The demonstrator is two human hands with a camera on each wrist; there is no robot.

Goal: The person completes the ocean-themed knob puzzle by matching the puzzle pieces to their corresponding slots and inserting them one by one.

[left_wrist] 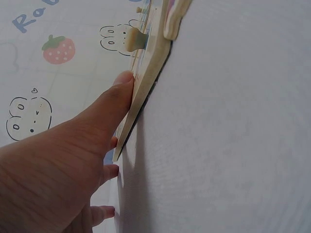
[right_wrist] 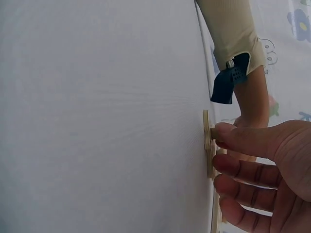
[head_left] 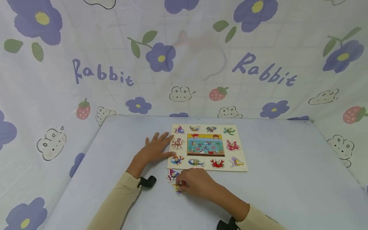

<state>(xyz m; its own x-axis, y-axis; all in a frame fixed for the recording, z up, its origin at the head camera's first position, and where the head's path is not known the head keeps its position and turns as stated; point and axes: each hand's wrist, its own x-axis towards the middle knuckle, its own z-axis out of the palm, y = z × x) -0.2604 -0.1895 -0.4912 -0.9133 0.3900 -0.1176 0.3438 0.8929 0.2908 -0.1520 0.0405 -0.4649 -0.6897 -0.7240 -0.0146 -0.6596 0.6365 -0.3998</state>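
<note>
A wooden knob puzzle board (head_left: 230, 154) lies flat, with sea-creature pieces around a central aquarium picture. My left hand (head_left: 155, 150) rests at its left edge with fingers spread. In the left wrist view the thumb lies against the board's edge (left_wrist: 148, 82). Below the board's lower left corner, my right hand (head_left: 196, 182) pinches a yellow and purple puzzle piece (head_left: 178, 191) by its knob. Seen edge-on in the right wrist view, that piece (right_wrist: 206, 128) is close to the tabletop. A purple and red fish piece (head_left: 172, 175) lies beside it, partly covered by the right fingers.
The white tabletop (head_left: 287, 166) extends around the board. A cloth printed with flowers, strawberries and rabbits (head_left: 189, 64) hangs behind and at both sides. Black camera mounts sit at the left wrist (head_left: 148, 182) and right wrist (head_left: 227, 224).
</note>
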